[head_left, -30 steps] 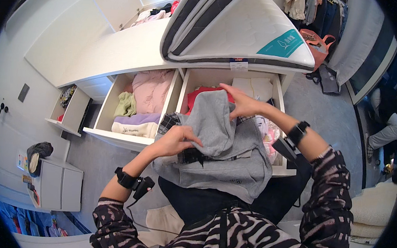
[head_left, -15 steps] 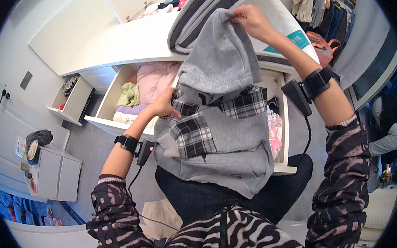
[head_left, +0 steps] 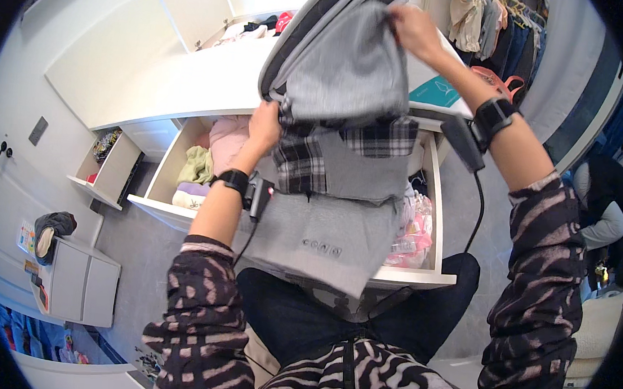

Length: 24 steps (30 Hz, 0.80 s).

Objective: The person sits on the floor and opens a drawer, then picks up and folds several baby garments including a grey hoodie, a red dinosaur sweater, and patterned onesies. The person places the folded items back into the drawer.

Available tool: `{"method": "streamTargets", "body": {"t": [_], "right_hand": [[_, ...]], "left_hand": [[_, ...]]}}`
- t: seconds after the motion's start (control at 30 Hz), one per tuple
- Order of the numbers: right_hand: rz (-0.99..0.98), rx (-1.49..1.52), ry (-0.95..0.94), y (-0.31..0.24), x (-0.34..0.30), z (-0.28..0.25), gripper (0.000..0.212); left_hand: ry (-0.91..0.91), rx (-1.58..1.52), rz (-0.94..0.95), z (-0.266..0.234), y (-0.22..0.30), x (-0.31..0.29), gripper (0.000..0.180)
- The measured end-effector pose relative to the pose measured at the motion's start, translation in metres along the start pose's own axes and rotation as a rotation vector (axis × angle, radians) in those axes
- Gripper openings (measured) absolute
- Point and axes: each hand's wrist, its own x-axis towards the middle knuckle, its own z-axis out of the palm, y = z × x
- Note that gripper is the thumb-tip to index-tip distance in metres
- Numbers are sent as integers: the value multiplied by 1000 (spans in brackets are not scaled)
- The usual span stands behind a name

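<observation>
A grey hoodie (head_left: 352, 179) with black-and-white plaid panels hangs spread out over an open white drawer (head_left: 439, 232). My right hand (head_left: 418, 36) pinches the tip of its hood (head_left: 349, 67), holding it high against a folded mattress. At the base of the hood, on the left, my left hand (head_left: 263, 127) is closed on the garment's edge. The hood is slightly blurred. Below, the grey lower part hangs loose over the drawer front, its bottom edge above my knees. The hoodie hides much of the drawer's inside.
Pink clothing (head_left: 228, 142) and a green garment (head_left: 196, 166) lie in the drawer's left side; pink-and-white items (head_left: 413, 234) lie at its right. The folded mattress (head_left: 281, 55) rests on the white platform (head_left: 154, 75). Another person (head_left: 602, 222) is at the far right. A small white cabinet (head_left: 78, 279) stands left.
The hoodie has risen and moved away from me, its lower part unfolding and lifting off my lap. My left hand has moved up and closed on its edge. My right hand still grips the hood.
</observation>
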Motion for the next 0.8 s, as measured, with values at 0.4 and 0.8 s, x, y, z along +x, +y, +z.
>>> {"method": "streamTargets", "body": {"t": [0.4, 0.8], "right_hand": [[197, -52, -178, -24, -51, 44, 21], [423, 455, -501, -25, -58, 25, 23]], "left_hand": [[-1287, -1902, -1433, -9, 90, -27, 132], [-330, -2280, -359, -18, 100, -18, 50]]}}
